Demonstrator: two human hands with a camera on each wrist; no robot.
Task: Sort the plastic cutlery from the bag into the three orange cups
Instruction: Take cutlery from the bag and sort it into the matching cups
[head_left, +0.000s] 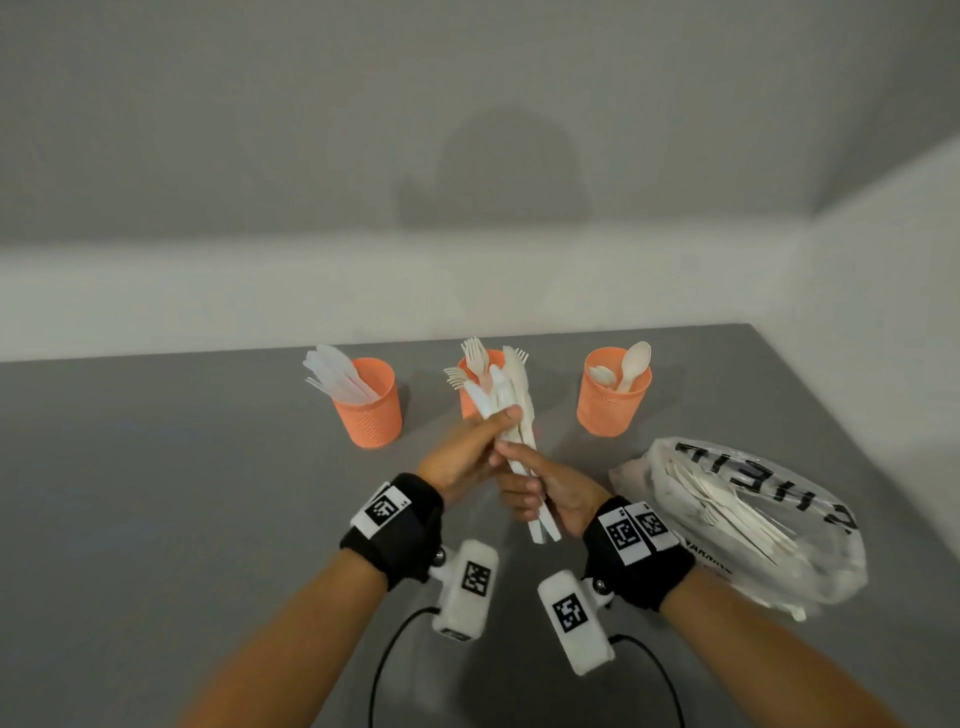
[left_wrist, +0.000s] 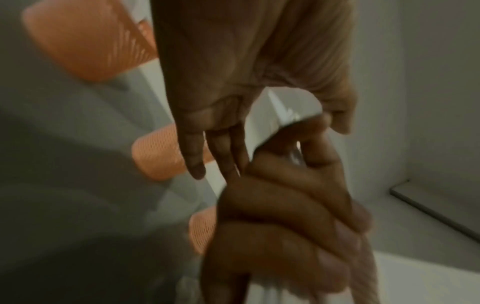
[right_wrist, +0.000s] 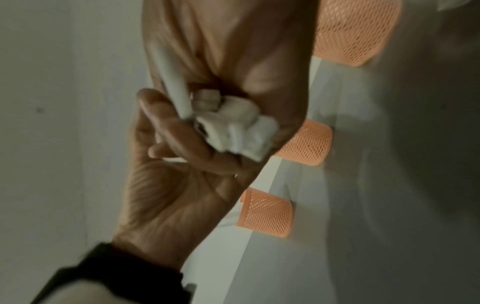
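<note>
Three orange mesh cups stand in a row at the table's back: the left cup (head_left: 370, 410) holds knives, the middle cup (head_left: 470, 400) forks, the right cup (head_left: 612, 402) spoons. In front of the middle cup, my right hand (head_left: 522, 486) grips the handles of a bundle of white cutlery (head_left: 511, 395) that points up and away. My left hand (head_left: 496, 426) pinches the bundle higher up, thumb on top. The right wrist view shows the bundle's handle ends (right_wrist: 233, 125) between both hands. The clear plastic bag (head_left: 748, 519) with more cutlery lies at the right.
The grey table (head_left: 182, 467) ends at a white wall behind the cups and another on the right. Black cables run from the wrist cameras near the front edge. The bag has black lettering and lies close to my right forearm.
</note>
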